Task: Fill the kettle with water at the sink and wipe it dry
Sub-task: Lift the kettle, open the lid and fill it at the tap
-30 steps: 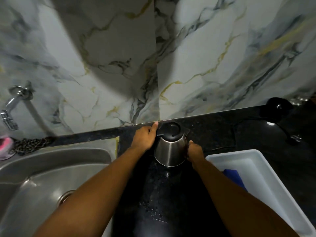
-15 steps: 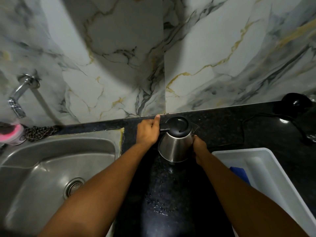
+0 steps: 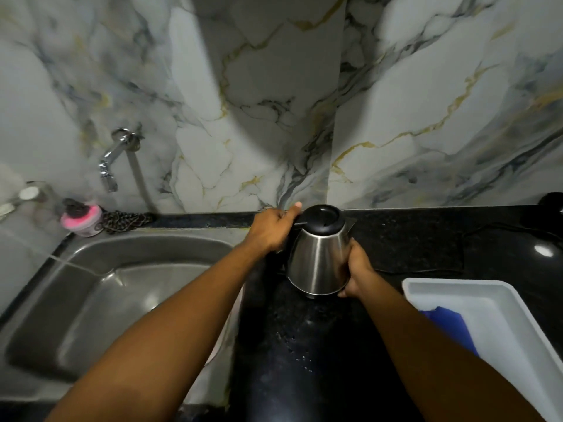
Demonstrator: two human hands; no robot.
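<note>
From the head view, just right of centre, my left hand (image 3: 272, 227) is wrapped around the black handle of the kettle (image 3: 320, 254), thumb stretched up toward the lid, while my right hand (image 3: 357, 267) is cupped flat against the steel wall on its lower right side, fingers curled round the base. The kettle stands, or barely clears, the black counter (image 3: 304, 345) close to the back wall, lid (image 3: 323, 219) shut and the body leaning a little; I cannot tell whether its base touches the stone. I judge I am picking it up to carry it to the sink (image 3: 122, 293), which fills the left of the frame, with the tap (image 3: 113, 161) on the wall at upper left. That move calls for a swing leftward and for the lid to come open before the spout end sits under the tap. Water drops speckle the counter below the kettle. A white tray (image 3: 499, 306) with a blue cloth (image 3: 447, 325) in it lies at lower right, handy for the wiping. A pink scrubber (image 3: 81, 219) and a chain (image 3: 125, 220) rest on the ledge at left; the marble wall (image 3: 274, 102) rises behind
</note>
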